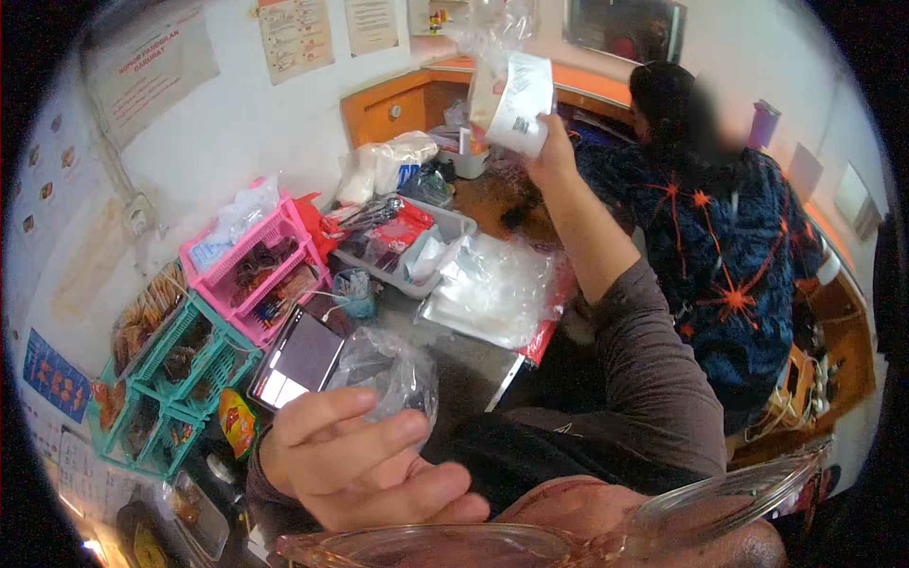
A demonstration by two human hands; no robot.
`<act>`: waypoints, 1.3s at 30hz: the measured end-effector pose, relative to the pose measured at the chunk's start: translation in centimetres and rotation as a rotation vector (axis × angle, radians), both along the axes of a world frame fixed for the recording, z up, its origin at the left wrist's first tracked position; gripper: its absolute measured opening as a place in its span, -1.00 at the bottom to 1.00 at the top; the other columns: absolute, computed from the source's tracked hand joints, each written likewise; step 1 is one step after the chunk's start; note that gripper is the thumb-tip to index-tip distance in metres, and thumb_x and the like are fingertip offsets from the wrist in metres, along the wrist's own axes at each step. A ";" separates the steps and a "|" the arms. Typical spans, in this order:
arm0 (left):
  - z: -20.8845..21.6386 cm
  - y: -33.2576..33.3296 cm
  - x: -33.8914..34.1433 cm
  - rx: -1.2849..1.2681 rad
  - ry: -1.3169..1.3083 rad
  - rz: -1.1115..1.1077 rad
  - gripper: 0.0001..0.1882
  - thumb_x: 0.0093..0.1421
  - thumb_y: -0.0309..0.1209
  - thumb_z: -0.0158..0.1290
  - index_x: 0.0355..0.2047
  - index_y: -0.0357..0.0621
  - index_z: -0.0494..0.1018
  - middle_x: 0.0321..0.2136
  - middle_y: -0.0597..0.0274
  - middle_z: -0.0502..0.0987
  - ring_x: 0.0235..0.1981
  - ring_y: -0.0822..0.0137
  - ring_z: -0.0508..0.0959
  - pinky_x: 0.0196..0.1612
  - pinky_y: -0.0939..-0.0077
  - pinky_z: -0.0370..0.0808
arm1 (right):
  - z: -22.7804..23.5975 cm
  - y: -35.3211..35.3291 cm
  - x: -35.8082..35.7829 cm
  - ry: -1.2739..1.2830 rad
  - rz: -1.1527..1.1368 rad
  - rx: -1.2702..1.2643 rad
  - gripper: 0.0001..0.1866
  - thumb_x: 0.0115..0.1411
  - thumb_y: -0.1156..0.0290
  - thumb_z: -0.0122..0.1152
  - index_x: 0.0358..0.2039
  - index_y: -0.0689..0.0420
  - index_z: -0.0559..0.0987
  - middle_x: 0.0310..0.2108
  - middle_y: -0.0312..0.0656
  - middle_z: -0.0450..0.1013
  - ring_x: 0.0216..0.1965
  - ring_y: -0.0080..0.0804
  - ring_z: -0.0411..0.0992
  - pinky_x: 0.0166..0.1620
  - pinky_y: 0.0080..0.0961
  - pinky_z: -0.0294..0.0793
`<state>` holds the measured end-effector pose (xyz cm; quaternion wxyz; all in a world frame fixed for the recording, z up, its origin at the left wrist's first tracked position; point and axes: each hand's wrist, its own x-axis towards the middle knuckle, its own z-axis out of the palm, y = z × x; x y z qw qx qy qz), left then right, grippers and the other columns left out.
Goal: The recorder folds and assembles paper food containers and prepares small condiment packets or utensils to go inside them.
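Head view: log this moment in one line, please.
right hand: holding up white-labelled packet | left hand: half-open, near clear bag | tablet: left of clear bag

Indoor light is moderate and uneven. The white wall [170, 114] is fairly bright; the tabletop [464, 379] is dim. Glare marks the stacked clear bags [497, 293], and a pale bright patch sits on the tablet [301, 358]. A small glow shows at the lower-left rim. The left hand [369, 464] appears slightly soft. A smeared patch lies beside the co-worker's head [658, 99]. Fisheye curvature bends edges; corners are black.
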<state>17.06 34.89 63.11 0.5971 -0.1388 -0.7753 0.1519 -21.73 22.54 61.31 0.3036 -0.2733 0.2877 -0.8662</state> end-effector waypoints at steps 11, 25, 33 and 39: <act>-11.5 -11.3 -10.8 0.473 -0.626 0.149 -0.56 -0.15 -0.36 0.12 -0.18 -0.08 0.35 -0.29 0.19 0.42 -0.32 0.10 0.42 -0.27 0.19 0.33 | 0.6 -13.6 -18.7 -0.127 -0.343 -0.140 -0.44 -0.14 0.42 0.15 -0.09 0.30 0.23 -0.23 0.02 0.31 -0.24 -0.29 0.38 -0.30 -0.34 0.43; -40.2 -12.1 -2.0 0.699 -1.286 0.551 -0.61 0.03 -0.30 -0.07 -0.07 0.09 0.34 -0.04 0.34 0.32 -0.05 0.36 0.33 -0.01 0.09 0.14 | -0.7 -16.2 -36.1 -0.195 -0.890 0.019 -0.29 -0.14 0.49 0.16 0.02 0.35 0.06 -0.14 0.02 0.29 -0.32 -0.23 0.42 -0.44 -0.40 0.48; -40.4 -11.2 -2.5 0.668 -1.128 0.609 -0.62 -0.02 -0.31 -0.02 -0.12 0.12 0.38 -0.08 0.30 0.34 -0.08 0.35 0.35 0.03 0.15 0.12 | -3.2 -20.3 -42.7 -0.104 -0.785 -0.228 -0.38 -0.11 0.45 0.24 0.01 0.14 0.23 -0.18 -0.14 0.33 -0.23 -0.30 0.39 -0.26 -0.36 0.46; -42.8 -10.8 -2.1 0.566 -0.801 0.627 -0.66 -0.02 -0.33 -0.01 -0.17 0.06 0.41 -0.19 0.27 0.41 -0.16 0.27 0.40 -0.01 0.19 0.19 | 1.5 -18.6 -48.9 0.001 -1.137 0.436 -0.17 -0.27 0.18 0.41 -0.04 0.19 0.17 -0.10 -0.05 0.18 -0.11 -0.21 0.24 -0.10 -0.34 0.34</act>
